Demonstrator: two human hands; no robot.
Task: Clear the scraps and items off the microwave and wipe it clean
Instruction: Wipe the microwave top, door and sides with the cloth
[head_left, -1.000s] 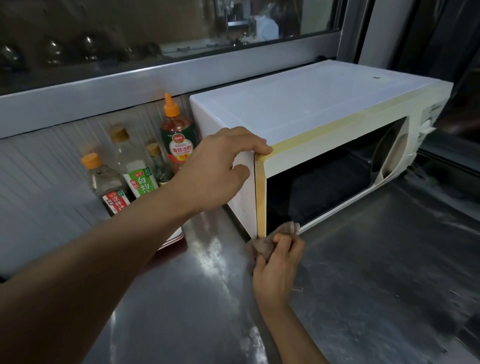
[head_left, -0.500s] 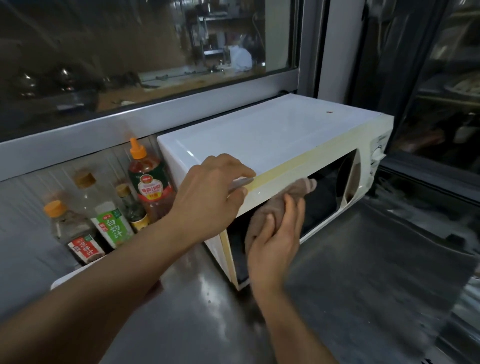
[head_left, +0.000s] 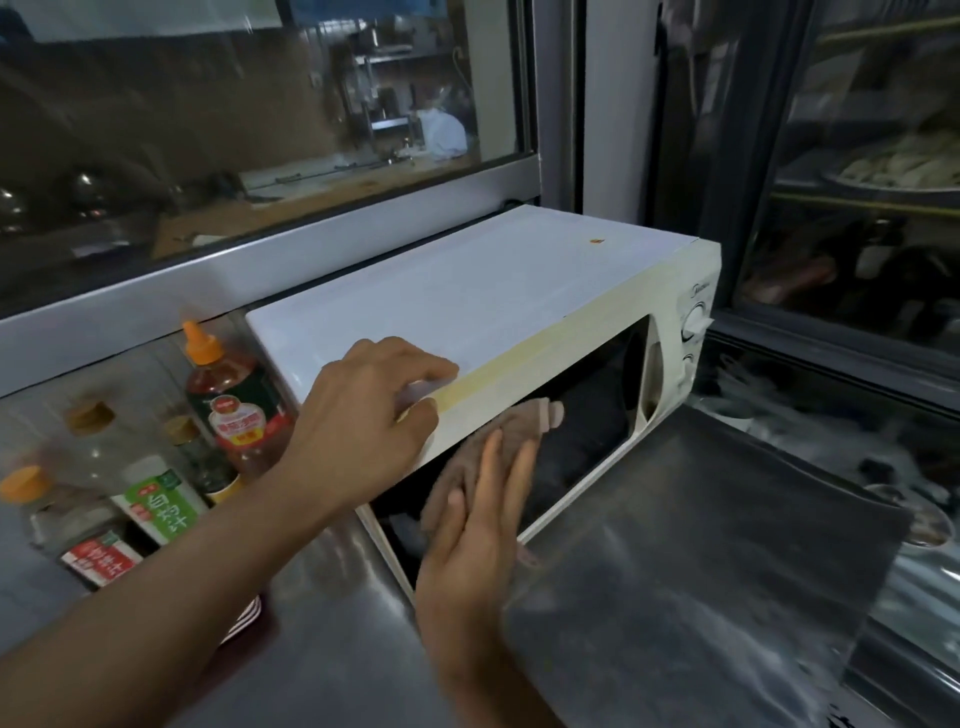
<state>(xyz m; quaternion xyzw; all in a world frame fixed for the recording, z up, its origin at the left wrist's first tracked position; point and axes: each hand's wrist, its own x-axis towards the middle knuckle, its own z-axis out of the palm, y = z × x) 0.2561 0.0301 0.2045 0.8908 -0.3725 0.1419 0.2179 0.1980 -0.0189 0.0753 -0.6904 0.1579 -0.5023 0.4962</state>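
1. Microwave (head_left: 467, 291), white with a yellowed front edge, sits on a steel counter (head_left: 675, 545) below a window; both hands are on its near left part.
2. Left hand (head_left: 363, 415) rests over the top front corner, fingers curled loosely on the edge and thumb against the front, bracing the oven; it holds no separate object.
3. Right hand (head_left: 478, 525), just below and to the right of the left, presses a brownish cloth (head_left: 498, 436) flat against the dark door glass with straight fingers; the cloth pokes out beyond the fingertips.
4. Beyond the hands, the top is bare of items, so clearing looks done, apart from one small orange speck (head_left: 596, 240) near the far right.
5. Wiping seems to be under way on the door; the speck, the dial panel (head_left: 693, 332) far right of the cloth, and perhaps the sides look left to do.
6. Sauce bottles (head_left: 228, 400) stand on the counter left of the bracing hand, beside the oven.
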